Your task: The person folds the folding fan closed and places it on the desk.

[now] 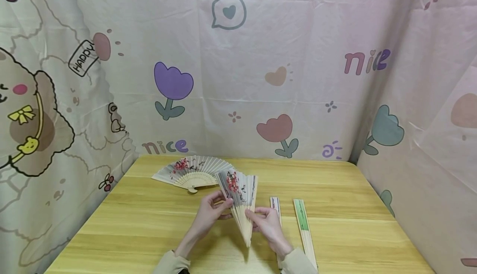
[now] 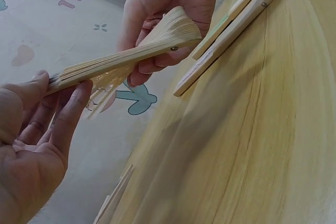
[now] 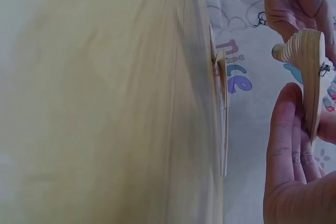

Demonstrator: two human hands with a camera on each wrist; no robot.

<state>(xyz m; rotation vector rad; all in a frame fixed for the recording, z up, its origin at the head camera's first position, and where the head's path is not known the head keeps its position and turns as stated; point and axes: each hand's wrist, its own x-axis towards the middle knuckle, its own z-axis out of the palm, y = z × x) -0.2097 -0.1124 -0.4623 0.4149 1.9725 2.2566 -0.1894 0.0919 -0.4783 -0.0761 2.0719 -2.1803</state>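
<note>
Both hands hold a partly spread folding fan (image 1: 242,191) above the table, its pivot end pointing down toward the person. The fan has pale wooden ribs and a grey-white leaf with red blossoms. My left hand (image 1: 209,211) pinches its left edge between thumb and fingers. On the other edge, my right hand (image 1: 269,224) grips the ribs, thumb in front. In the left wrist view the ribs (image 2: 131,56) run from the left fingers to the right hand (image 2: 168,19). The right wrist view shows the fan's thick pivot end (image 3: 307,56) between the two hands.
A fully spread blossom fan (image 1: 197,179) lies at the back left of the wooden table (image 1: 149,224). To the right lie a closed fan with a whitish leaf (image 1: 275,203), partly behind the right hand, and a closed green fan (image 1: 303,220). Printed cloth (image 1: 238,87) hangs behind.
</note>
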